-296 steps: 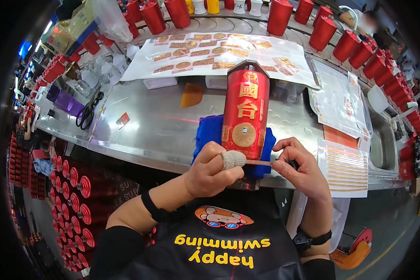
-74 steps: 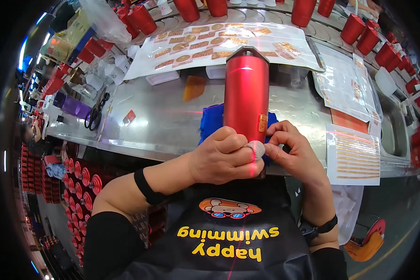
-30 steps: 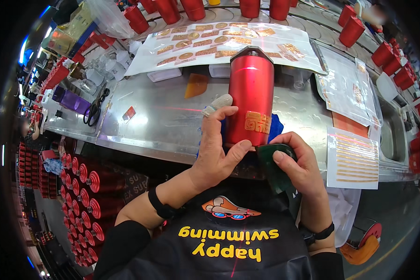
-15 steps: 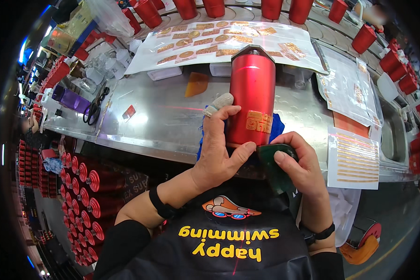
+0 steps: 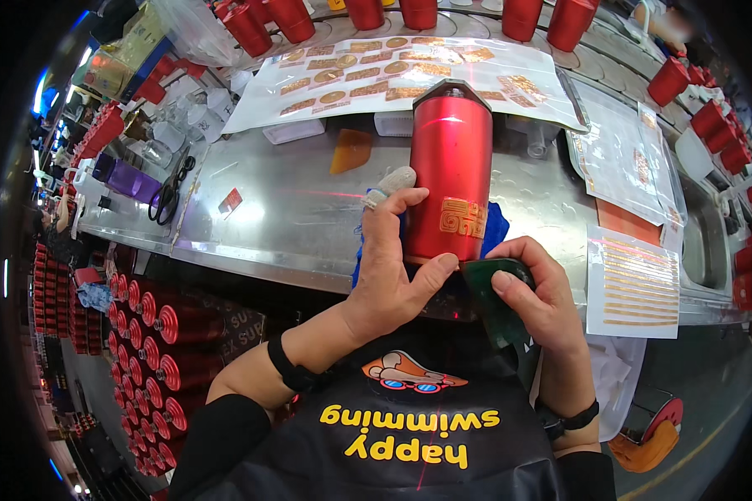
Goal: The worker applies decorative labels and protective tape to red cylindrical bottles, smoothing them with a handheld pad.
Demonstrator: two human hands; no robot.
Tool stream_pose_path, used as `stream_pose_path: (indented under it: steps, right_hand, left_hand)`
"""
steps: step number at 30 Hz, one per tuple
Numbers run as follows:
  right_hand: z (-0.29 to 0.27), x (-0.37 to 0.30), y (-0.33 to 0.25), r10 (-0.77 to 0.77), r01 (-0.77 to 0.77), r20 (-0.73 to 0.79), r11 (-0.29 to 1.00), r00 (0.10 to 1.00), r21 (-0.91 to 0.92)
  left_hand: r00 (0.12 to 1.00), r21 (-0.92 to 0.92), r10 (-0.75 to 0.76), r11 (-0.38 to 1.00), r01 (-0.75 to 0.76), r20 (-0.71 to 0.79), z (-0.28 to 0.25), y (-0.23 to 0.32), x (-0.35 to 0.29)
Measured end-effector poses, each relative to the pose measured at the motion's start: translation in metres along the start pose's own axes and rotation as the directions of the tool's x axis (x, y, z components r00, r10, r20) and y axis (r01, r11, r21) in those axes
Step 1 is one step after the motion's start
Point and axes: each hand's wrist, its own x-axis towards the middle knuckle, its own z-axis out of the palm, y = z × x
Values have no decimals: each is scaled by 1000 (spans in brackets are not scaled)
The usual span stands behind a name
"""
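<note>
A shiny red metal canister (image 5: 451, 167) with a dark, angular far end lies in front of me over a blue cloth (image 5: 496, 221). A gold patterned decal (image 5: 463, 217) sits on its near right part. My left hand (image 5: 393, 259) is closed on the canister's near left side, thumb at the near end and a pale cover on one fingertip. Pinched between thumb and fingers of my right hand (image 5: 539, 292) is a dark green flat scraper (image 5: 500, 305), its tip by the canister's near end.
A sheet of gold decals (image 5: 368, 75) lies beyond the canister. At right are a sheet of gold strips (image 5: 632, 280) and a sink (image 5: 703, 242). An amber plate (image 5: 352, 151), black scissors (image 5: 169, 196) and a purple bottle (image 5: 127, 177) lie leftward. Red canisters (image 5: 363, 12) line the back.
The red canisters along the back have shifted to the right. The held canister looks slightly turned, its decal a little further left. Both hands stay nearly in place.
</note>
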Motion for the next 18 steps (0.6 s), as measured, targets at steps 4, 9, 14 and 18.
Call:
stream_pose_path:
  steps: [4, 9, 14, 18]
  right_hand:
    - [4, 2, -2, -13, 13, 18, 1000, 1000, -16]
    - [3, 2, -1, -12, 12, 16, 1000, 1000, -15]
    - [3, 2, 0, -21, 21, 16, 999, 1000, -27]
    - [4, 2, -3, -3, 3, 12, 1000, 1000, -13]
  left_hand:
    - [1000, 52, 4, 999, -4, -8, 1, -2, -1]
    - [1000, 31, 4, 1000, -4, -15, 3, -2, 0]
    - [1000, 33, 15, 999, -15, -9, 2, -2, 0]
    - [998, 44, 27, 999, -25, -48, 6, -2, 1]
